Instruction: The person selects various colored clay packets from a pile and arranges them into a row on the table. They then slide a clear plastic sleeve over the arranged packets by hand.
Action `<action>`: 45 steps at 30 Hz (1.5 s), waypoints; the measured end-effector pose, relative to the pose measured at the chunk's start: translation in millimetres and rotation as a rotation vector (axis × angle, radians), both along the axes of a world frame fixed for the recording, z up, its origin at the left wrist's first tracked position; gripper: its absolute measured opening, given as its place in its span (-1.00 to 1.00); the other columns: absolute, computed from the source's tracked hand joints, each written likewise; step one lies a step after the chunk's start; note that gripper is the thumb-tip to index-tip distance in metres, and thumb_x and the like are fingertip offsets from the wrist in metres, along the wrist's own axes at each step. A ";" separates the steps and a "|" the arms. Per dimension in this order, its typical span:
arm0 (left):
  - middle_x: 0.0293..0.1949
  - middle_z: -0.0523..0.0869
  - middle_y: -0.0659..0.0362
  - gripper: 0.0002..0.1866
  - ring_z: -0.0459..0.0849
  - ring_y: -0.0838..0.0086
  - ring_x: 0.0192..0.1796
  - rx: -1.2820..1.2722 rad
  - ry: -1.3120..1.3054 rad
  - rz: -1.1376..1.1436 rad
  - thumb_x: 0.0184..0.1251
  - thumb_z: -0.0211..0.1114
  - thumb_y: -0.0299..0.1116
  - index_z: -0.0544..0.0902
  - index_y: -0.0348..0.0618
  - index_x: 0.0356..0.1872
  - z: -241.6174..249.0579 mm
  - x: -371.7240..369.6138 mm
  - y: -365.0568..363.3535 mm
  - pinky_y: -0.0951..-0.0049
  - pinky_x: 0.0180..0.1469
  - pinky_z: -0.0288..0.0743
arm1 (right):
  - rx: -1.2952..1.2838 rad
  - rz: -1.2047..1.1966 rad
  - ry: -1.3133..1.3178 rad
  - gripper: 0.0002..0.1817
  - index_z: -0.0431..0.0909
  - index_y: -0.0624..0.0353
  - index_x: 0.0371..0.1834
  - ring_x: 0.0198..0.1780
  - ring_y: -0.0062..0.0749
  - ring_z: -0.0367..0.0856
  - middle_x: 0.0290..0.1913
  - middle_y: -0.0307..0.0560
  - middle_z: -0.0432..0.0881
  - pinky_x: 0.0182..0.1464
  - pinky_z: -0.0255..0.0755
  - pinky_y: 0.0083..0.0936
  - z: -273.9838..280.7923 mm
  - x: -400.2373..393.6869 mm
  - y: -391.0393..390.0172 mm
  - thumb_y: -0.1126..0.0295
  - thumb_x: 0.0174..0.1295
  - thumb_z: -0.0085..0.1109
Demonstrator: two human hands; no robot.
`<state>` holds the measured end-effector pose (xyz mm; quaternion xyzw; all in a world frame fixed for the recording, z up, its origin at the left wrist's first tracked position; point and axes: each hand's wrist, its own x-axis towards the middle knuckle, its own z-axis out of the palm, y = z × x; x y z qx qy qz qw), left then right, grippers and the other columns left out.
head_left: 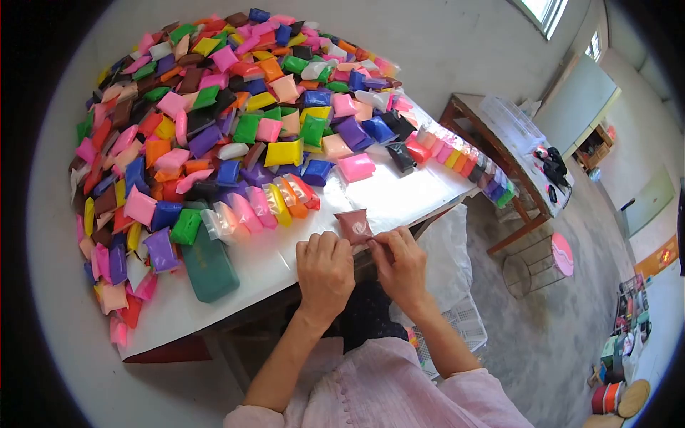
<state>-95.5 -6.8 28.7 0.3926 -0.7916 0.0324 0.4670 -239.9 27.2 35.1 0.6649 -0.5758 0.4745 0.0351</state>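
A brown packet in clear film is at the table's near edge, right in front of me. My right hand pinches its near right corner between thumb and fingers. My left hand is closed with its fingers curled at the packet's near left edge; what is between those fingers is hidden. Left of my hands, a strip of joined colored packets runs from white through pink and yellow to red. Its left end is by a dark green case.
A large heap of colored packets covers much of the white-covered table. At right, another packet strip reaches the table edge. Beyond stand a second table holding a clear plastic bin and a wire stool with a pink seat.
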 end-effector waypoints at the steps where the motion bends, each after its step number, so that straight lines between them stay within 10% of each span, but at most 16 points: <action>1: -0.39 0.43 0.14 -0.89 0.46 0.26 -0.26 0.001 0.029 -0.022 0.16 0.30 -0.44 0.51 -0.14 -0.44 0.1 0.7 -1.3 0.23 -0.17 0.25 | 0.010 0.004 -0.002 -0.87 0.54 0.18 -0.23 -0.42 -0.09 0.60 -0.36 -0.04 0.54 -0.40 0.47 -0.29 -0.2 0.3 0.6 0.51 0.18 0.28; 8: -0.39 0.50 0.12 -0.90 0.48 0.21 -0.29 0.037 0.135 -0.104 0.09 0.34 -0.54 0.57 -0.21 -0.41 2.6 5.1 0.9 0.23 -0.18 0.27 | -0.036 0.002 -0.038 -0.88 0.52 0.19 -0.28 -0.49 -0.32 0.56 -0.37 -0.16 0.57 -0.45 0.41 -0.43 -19.0 -0.9 1.7 0.46 0.22 0.28; 18: -0.32 0.61 0.11 -0.83 0.53 0.25 -0.31 -0.070 0.310 -0.299 0.09 0.44 -0.55 0.67 -0.29 -0.29 20.2 14.2 3.8 0.32 -0.28 0.43 | 0.658 1.112 -1.312 -0.42 0.36 0.40 0.34 -0.43 -0.79 0.32 -0.14 -0.19 0.62 -0.51 0.10 -0.84 38.3 -32.4 -12.5 0.31 0.33 0.19; 38: 0.12 0.61 -0.10 -0.54 0.53 0.06 0.20 0.068 -0.267 0.055 0.21 0.33 -0.26 0.59 -0.25 0.12 84.0 50.9 -76.1 0.13 0.24 0.35 | 0.321 0.627 -0.212 -0.39 0.47 0.15 0.31 -0.25 -0.65 0.58 0.04 -0.23 0.65 -0.24 0.48 -0.66 29.0 -5.8 -136.2 0.56 0.12 0.32; 45: -0.10 0.65 -0.10 -0.27 0.59 0.04 0.01 0.316 -0.248 -0.061 0.06 0.34 -0.31 0.40 -0.25 0.33 74.1 54.2 -84.2 0.09 0.10 0.38 | 0.293 0.532 -0.135 -0.46 0.49 0.13 0.21 -0.18 -0.17 0.65 -0.09 0.00 0.65 -0.13 0.51 -0.33 30.8 8.4 -123.8 0.54 0.08 0.26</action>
